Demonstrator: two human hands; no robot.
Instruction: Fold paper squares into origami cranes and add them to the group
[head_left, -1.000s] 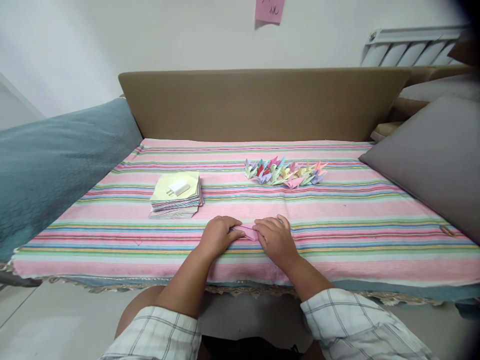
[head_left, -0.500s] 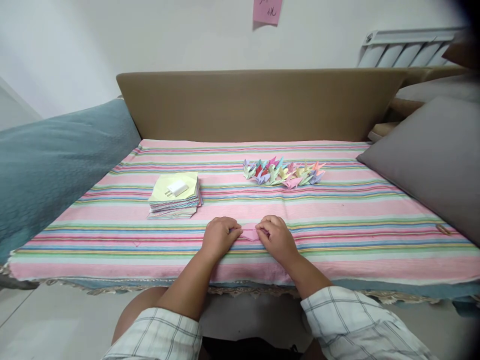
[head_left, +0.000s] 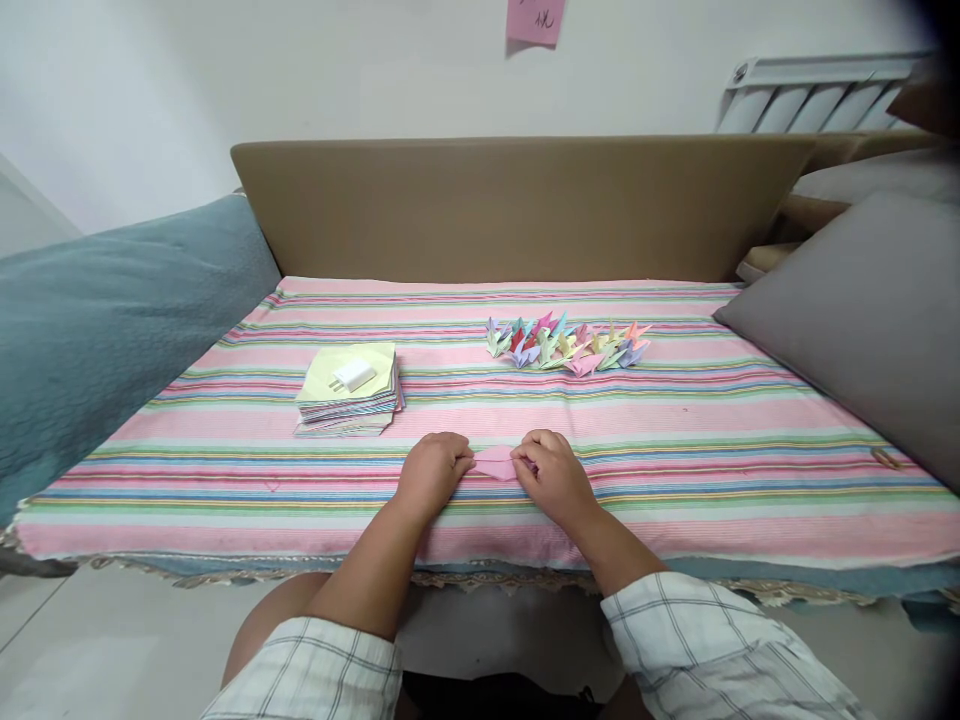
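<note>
A small folded piece of pink paper (head_left: 495, 463) lies low over the striped cloth, stretched between my two hands. My left hand (head_left: 435, 472) pinches its left end between thumb and fingers. At the other end my right hand (head_left: 551, 475) grips the paper the same way. A crease line runs across the paper from side to side. Beyond my hands, to the right, sits a cluster of folded paper cranes (head_left: 566, 345) in several colours. To the left stands a stack of square paper sheets (head_left: 352, 400), with a white charger plug (head_left: 352, 375) on top.
The striped cloth (head_left: 225, 430) covers a sofa seat. A brown backrest (head_left: 517, 210) closes off the far side. Blue-covered padding (head_left: 127, 290) rises at left, a grey cushion (head_left: 862, 310) at right. A small brown ring-like item (head_left: 886, 458) lies near that cushion.
My left hand has slid slightly to the left along the pink paper, so more of it shows between my hands. My right hand has stayed in place.
</note>
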